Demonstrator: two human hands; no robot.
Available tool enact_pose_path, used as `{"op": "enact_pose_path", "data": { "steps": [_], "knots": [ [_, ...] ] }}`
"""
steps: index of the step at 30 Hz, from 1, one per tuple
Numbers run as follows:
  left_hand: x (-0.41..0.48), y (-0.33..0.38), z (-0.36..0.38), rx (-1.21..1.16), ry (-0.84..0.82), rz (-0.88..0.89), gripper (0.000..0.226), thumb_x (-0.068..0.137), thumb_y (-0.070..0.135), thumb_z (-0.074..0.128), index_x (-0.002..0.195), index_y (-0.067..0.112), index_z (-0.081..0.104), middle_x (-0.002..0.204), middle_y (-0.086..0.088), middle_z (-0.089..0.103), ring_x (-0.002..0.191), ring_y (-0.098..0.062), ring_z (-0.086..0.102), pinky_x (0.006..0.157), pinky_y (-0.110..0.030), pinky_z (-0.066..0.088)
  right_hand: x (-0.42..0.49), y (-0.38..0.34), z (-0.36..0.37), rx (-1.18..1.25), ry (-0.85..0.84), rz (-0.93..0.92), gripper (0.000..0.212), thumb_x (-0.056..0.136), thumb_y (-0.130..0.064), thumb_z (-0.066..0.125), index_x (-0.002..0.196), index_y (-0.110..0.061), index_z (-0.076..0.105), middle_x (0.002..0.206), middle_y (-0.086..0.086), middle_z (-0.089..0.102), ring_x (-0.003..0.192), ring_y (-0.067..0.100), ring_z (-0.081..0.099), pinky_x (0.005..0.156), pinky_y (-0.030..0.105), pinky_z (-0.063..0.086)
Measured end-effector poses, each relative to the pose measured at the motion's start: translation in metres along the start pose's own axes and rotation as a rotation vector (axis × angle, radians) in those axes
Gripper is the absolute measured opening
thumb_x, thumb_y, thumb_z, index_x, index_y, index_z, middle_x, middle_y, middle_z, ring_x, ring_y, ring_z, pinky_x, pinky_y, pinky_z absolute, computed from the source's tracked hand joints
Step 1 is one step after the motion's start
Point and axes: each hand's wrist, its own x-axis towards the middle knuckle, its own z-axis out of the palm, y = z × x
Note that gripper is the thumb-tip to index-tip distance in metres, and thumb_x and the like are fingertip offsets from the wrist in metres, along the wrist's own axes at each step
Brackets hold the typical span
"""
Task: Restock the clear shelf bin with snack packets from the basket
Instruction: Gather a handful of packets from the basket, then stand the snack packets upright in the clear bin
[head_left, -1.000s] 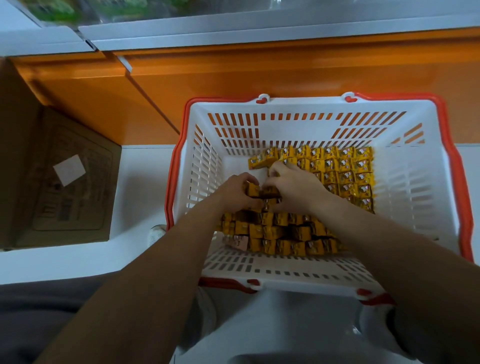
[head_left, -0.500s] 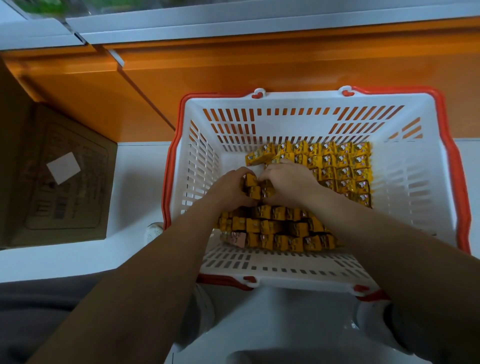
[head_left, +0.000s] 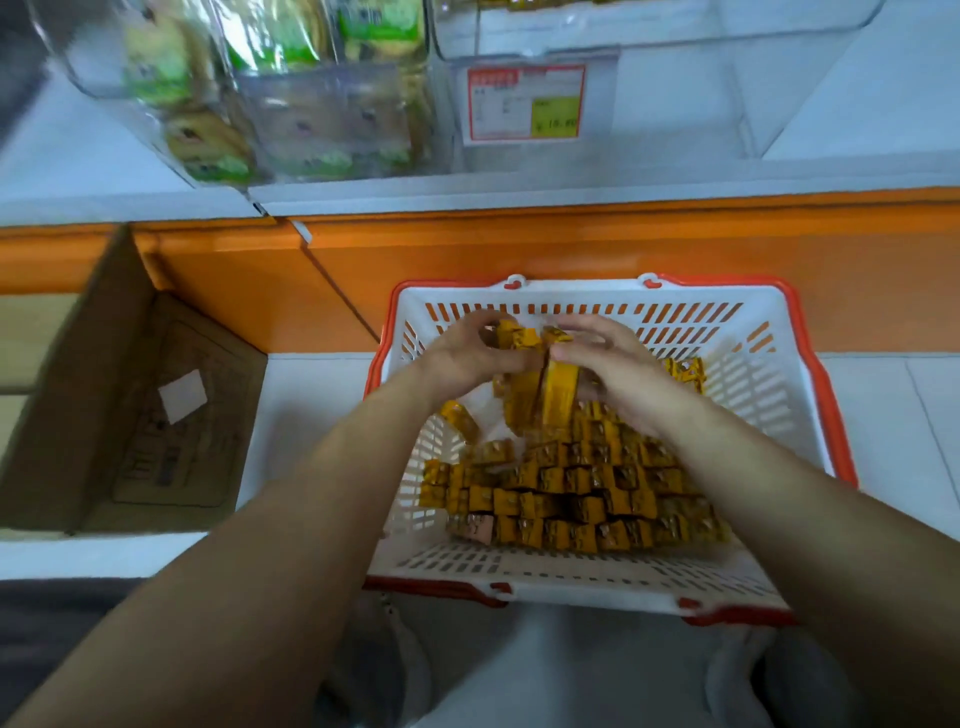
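Both hands are raised over the upper middle of the white basket (head_left: 769, 410), whose orange rim runs round all four sides. The left hand (head_left: 467, 358) and the right hand (head_left: 618, 374) face each other, and each grip is closed on the same clutch of yellow snack packets (head_left: 545, 384), pressed between the two palms; the fingers (head_left: 587, 332) of the right hand curl over the top of it. The held bundle hangs above the basket floor, inside the rim, near the slotted far wall but not clearly touching it. One loose packet (head_left: 460, 420) lies tilted just below the left wrist, beside the left wall.

More packets sit in tight rows (head_left: 571, 499) across the lower half of the basket, reaching close to the near wall, and a few more show at the right behind the right hand. A patch of bare white floor is open between the rows and the left wall.

Above the basket an orange ledge (head_left: 519, 249) crosses the frame. Over it, in the upper right, stands the clear shelf bin (head_left: 779, 78) with a red-bordered price tag (head_left: 524, 101) on its front; its inside looks mostly open, though motion blur softens it. In the upper left a second clear bin (head_left: 260, 93) holds green packets. An open cardboard box (head_left: 130, 415) lies at the left of the frame, apart from the basket.
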Motion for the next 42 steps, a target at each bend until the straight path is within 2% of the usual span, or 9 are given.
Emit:
{"op": "enact_pose_path", "data": {
  "steps": [4, 8, 12, 18, 22, 28, 32, 36, 42],
  "knots": [
    [-0.037, 0.042, 0.004, -0.219, 0.092, 0.037, 0.041, 0.090, 0.025, 0.076, 0.125, 0.007, 0.064, 0.121, -0.020, 0.070, 0.104, -0.032, 0.070, 0.091, -0.042, 0.057, -0.035, -0.045, 0.014, 0.381, 0.018, 0.057, 0.026, 0.084, -0.040, 0.068, 0.093, -0.018, 0.078, 0.095, 0.013, 0.076, 0.082, 0.029, 0.073, 0.067, 0.038, 0.058],
    [-0.071, 0.075, 0.003, -0.382, 0.172, 0.022, 0.035, 0.093, 0.037, 0.070, 0.120, 0.014, 0.066, 0.103, -0.009, 0.070, 0.090, -0.025, 0.068, 0.074, -0.036, 0.058, -0.075, -0.099, 0.023, 0.544, 0.000, 0.114, 0.029, 0.090, -0.037, 0.057, 0.096, -0.013, 0.073, 0.087, 0.016, 0.072, 0.073, 0.031, 0.070, 0.064, 0.036, 0.057],
    [-0.111, 0.123, -0.008, -0.434, 0.138, 0.100, 0.035, 0.087, 0.044, 0.075, 0.108, 0.016, 0.068, 0.086, -0.002, 0.072, 0.083, -0.025, 0.071, 0.078, -0.045, 0.059, -0.117, -0.161, 0.018, 0.498, -0.033, 0.031, 0.041, 0.093, -0.038, 0.051, 0.111, -0.005, 0.069, 0.097, 0.021, 0.068, 0.087, 0.035, 0.065, 0.079, 0.041, 0.052],
    [-0.153, 0.166, -0.009, -0.456, 0.095, 0.228, 0.059, 0.071, 0.052, 0.077, 0.115, 0.015, 0.067, 0.093, -0.007, 0.077, 0.085, -0.029, 0.075, 0.074, -0.050, 0.062, -0.161, -0.210, 0.008, 0.393, 0.015, -0.080, 0.046, 0.094, -0.039, 0.057, 0.114, 0.000, 0.069, 0.113, 0.022, 0.070, 0.105, 0.042, 0.066, 0.099, 0.054, 0.047],
    [-0.147, 0.172, 0.001, -0.539, 0.169, 0.265, 0.057, 0.070, 0.056, 0.076, 0.110, 0.016, 0.070, 0.092, -0.007, 0.078, 0.079, -0.025, 0.077, 0.058, -0.034, 0.058, -0.164, -0.216, 0.016, 0.327, 0.132, -0.191, 0.041, 0.098, -0.038, 0.054, 0.101, -0.002, 0.074, 0.105, 0.023, 0.073, 0.101, 0.043, 0.069, 0.094, 0.060, 0.051],
    [-0.124, 0.192, -0.004, -0.606, 0.296, 0.384, 0.020, 0.076, 0.045, 0.083, 0.085, 0.030, 0.075, 0.085, -0.003, 0.079, 0.078, -0.024, 0.078, 0.063, -0.039, 0.063, -0.138, -0.239, 0.040, 0.195, 0.213, -0.287, 0.040, 0.099, -0.045, 0.052, 0.101, -0.012, 0.074, 0.096, 0.011, 0.077, 0.091, 0.030, 0.074, 0.087, 0.052, 0.058],
    [-0.115, 0.200, -0.018, -0.647, 0.393, 0.380, 0.044, 0.072, 0.041, 0.090, 0.104, 0.022, 0.067, 0.086, 0.000, 0.079, 0.079, -0.019, 0.078, 0.067, -0.042, 0.064, -0.123, -0.250, 0.047, 0.183, 0.243, -0.322, 0.037, 0.098, -0.048, 0.053, 0.102, -0.017, 0.073, 0.098, 0.006, 0.076, 0.095, 0.024, 0.073, 0.087, 0.048, 0.058],
    [-0.109, 0.207, -0.033, -0.617, 0.439, 0.432, 0.046, 0.073, 0.033, 0.090, 0.110, 0.018, 0.067, 0.088, 0.000, 0.080, 0.080, -0.018, 0.078, 0.065, -0.036, 0.064, -0.109, -0.256, 0.052, 0.222, 0.232, -0.344, 0.036, 0.098, -0.047, 0.053, 0.102, -0.019, 0.075, 0.099, 0.005, 0.077, 0.094, 0.022, 0.074, 0.080, 0.042, 0.059],
    [-0.108, 0.206, -0.058, -0.554, 0.396, 0.372, 0.090, 0.057, 0.050, 0.089, 0.134, 0.019, 0.055, 0.099, 0.001, 0.079, 0.087, -0.020, 0.078, 0.085, -0.050, 0.062, -0.094, -0.267, 0.053, 0.275, 0.148, -0.275, 0.040, 0.097, -0.045, 0.055, 0.103, -0.011, 0.075, 0.100, 0.016, 0.076, 0.092, 0.030, 0.074, 0.086, 0.049, 0.058]
  ]
}}
